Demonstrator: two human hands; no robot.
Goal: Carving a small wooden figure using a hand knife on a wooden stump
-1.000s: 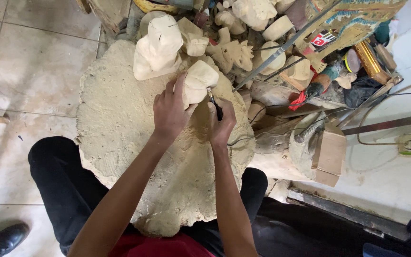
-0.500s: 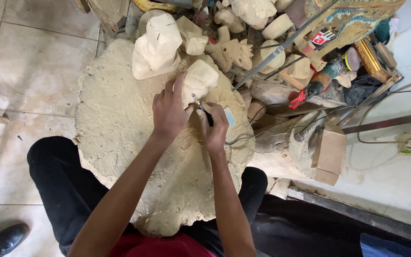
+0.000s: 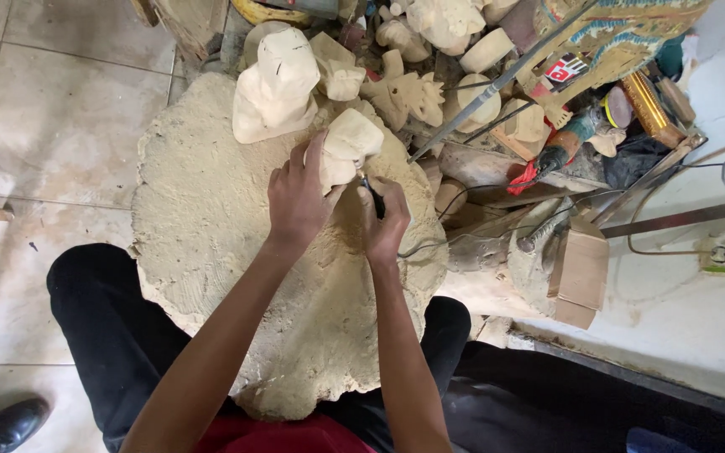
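1. While sitting at the round wooden slab [image 3: 211,243], I'm gripping the pale carved wood piece [image 3: 347,144] with my left hand [image 3: 298,201], fingers wrapped around it.
2. My right hand [image 3: 384,220] is clenching a dark-handled carving tool [image 3: 372,199], its tip touching the piece.
3. A bigger pale carving [image 3: 277,82] is standing just behind.

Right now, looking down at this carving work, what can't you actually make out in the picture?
Head view only:
- Tip of the dark tool: hidden between the right hand and the pale wood piece.
- Underside of that piece: covered by the left hand.
- Where the thin cable ends: lost in the clutter.
- Carved figure: its far side faces away.
- Black shoe: cut off by the bottom edge.
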